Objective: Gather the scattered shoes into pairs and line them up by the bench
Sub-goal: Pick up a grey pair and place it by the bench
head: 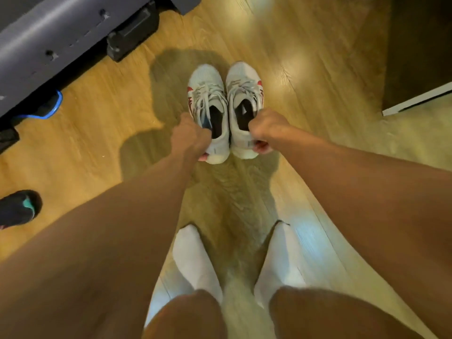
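Note:
Two white sneakers with red side marks and grey laces stand side by side on the wooden floor, toes pointing away from me. My left hand (pixel 189 137) grips the heel collar of the left sneaker (pixel 206 94). My right hand (pixel 266 129) grips the heel collar of the right sneaker (pixel 244 86). The two heels nearly touch. A dark shoe with a teal patch (pixel 20 207) lies alone at the left edge, partly cut off by the frame.
A grey-blue bench or machine base (pixel 61 37) with black feet fills the top left, a blue-rimmed part (pixel 50 111) below it. A dark panel with a white edge (pixel 418 69) stands at the right. My feet in white socks (pixel 195 260) stand close behind the sneakers.

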Available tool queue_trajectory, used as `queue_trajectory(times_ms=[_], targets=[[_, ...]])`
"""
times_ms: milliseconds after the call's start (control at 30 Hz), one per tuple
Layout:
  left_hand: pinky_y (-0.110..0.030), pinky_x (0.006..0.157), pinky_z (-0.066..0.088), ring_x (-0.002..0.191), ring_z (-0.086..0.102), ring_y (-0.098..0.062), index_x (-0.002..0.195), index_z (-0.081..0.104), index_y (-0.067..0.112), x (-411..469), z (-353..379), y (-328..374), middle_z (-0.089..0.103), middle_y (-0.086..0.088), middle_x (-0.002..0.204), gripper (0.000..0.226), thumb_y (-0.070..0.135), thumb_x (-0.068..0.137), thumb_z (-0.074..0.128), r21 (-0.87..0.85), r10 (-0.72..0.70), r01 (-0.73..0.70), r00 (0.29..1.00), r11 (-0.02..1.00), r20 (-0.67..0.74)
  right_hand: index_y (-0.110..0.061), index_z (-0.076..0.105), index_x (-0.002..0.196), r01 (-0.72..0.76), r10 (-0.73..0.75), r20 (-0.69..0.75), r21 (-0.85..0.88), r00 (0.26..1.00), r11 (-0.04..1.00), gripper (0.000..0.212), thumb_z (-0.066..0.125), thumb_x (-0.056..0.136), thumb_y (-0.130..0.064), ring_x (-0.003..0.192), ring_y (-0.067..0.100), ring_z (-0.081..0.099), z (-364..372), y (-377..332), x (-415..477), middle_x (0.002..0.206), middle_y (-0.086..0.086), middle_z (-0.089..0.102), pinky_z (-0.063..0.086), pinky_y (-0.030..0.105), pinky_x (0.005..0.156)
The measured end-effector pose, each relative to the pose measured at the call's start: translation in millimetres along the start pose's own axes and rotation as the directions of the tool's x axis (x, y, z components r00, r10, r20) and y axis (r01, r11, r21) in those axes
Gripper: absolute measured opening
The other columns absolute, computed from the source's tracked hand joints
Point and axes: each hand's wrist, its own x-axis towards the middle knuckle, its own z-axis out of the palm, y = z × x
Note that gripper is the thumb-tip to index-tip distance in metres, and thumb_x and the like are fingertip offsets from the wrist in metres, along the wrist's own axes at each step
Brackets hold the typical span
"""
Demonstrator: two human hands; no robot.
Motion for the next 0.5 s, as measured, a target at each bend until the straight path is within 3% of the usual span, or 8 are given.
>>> queue_trajectory(times_ms=[167,267,333,433,500], targets=[[-0.05,0.072,0.058,0.085,0.065,-0.041,0.119,0.037,0.01,-120,-70,66,0.058,-0.018,0.106,0.037,0.017,0.086,0.053,0.18,0.117,-0.127,0.991,0.976,0.064,-0.004,0.053,0.076,-0.134,0.136,-0.027,0.066,0.99,0.989,0.014,0.043,0.084,0.002,0.053,0.03,0.061,-62,-30,-127,0.06,0.019,0.059,0.057,0.048,0.063],[-0.048,0.069,0.059,0.082,0.066,-0.038,0.121,0.036,0.012,-202,-121,118,0.056,-0.015,0.103,0.037,0.016,0.088,0.053,0.174,0.117,-0.135,0.987,0.976,0.11,-0.003,0.049,0.077,-0.205,0.211,-0.046,0.114,0.976,0.972,0.014,0.041,0.089,-0.001,0.044,0.028,0.061,-116,-58,-222,0.055,0.019,0.059,0.057,0.039,0.049],[-0.048,0.079,0.057,0.093,0.065,-0.04,0.128,0.037,0.012,-256,-149,154,0.057,-0.019,0.112,0.042,0.016,0.09,0.055,0.153,0.133,-0.158,0.977,0.975,0.165,-0.003,0.049,0.073,-0.229,0.24,-0.067,0.135,0.969,0.964,0.019,0.043,0.091,0.001,0.042,0.026,0.059,-153,-76,-285,0.054,0.019,0.059,0.055,0.036,0.043],[-0.036,0.092,0.047,0.121,0.051,-0.043,0.137,0.038,-0.003,-320,-185,202,0.05,-0.027,0.134,0.045,0.009,0.095,0.05,0.027,0.13,-0.144,0.945,0.989,0.3,0.0,0.056,0.076,-0.242,0.255,-0.09,0.13,0.963,0.962,0.013,0.055,0.089,0.004,0.05,0.028,0.064,-200,-93,-369,0.064,0.021,0.063,0.059,0.041,0.056],[-0.04,0.097,0.048,0.121,0.051,-0.04,0.139,0.04,-0.001,-352,-210,231,0.05,-0.023,0.135,0.049,0.017,0.094,0.052,0.131,0.158,-0.208,0.935,0.969,0.318,0.002,0.063,0.081,-0.217,0.226,-0.108,0.085,0.968,0.972,0.004,0.062,0.084,0.004,0.065,0.03,0.071,-224,-101,-420,0.075,0.022,0.069,0.06,0.046,0.068]])
